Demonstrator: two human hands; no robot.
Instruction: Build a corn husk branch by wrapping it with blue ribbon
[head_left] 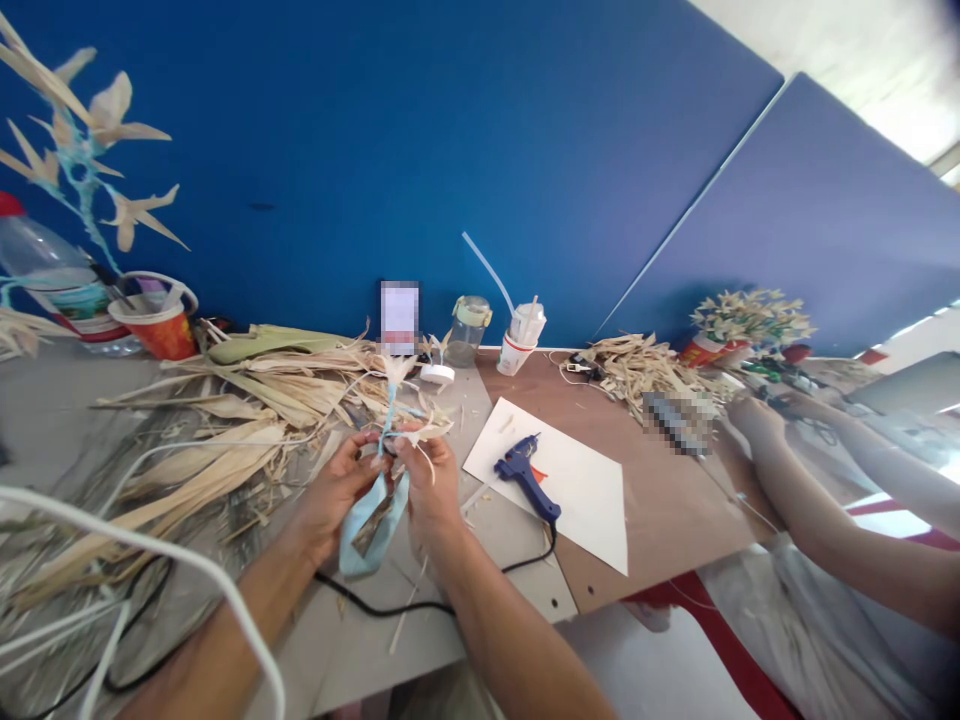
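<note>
White cord [169,547] arcs across the near left, passing in front of my left forearm. Past it, a black cord [360,603] runs over the table [667,530] beneath my arms, not far from the near edge. A light blue strip [364,560] hangs in a loop below my fingers. Above it, my left grip [341,485] and right grip [435,485] meet, both closed on a thin, blue-wrapped stem [390,405], held upright with a pale husk flower [396,370] on top. Dry husks [225,440] crowd my left side. Right of my hands, a blue glue gun [529,480] lies on a white sheet [592,520]. My widest room is the brown stretch between that sheet and a co-worker's hand [757,425]. Farther back stand a phone [399,310], a jar [469,335] and a paper cup [517,352], near a blue partition [300,120] closing the far edge.
</note>
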